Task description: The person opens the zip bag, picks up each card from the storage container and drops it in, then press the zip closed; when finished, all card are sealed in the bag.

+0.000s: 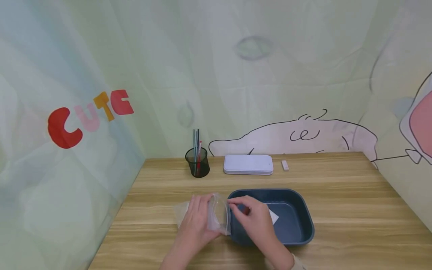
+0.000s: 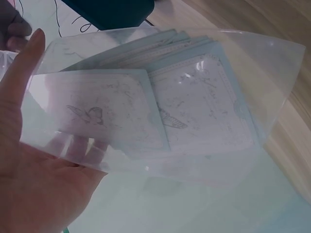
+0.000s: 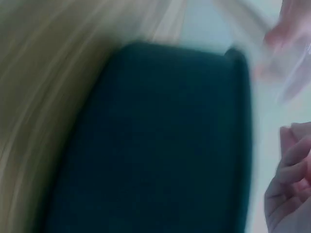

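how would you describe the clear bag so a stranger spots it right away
On the wooden desk, look just left of the dark blue tray. The left hand holds the clear plastic bag there, the only see-through thing, with pale butterfly cards inside.

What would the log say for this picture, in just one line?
left hand: holds clear bag with cards | right hand: at bag mouth, over blue tray | surface: wooden desk
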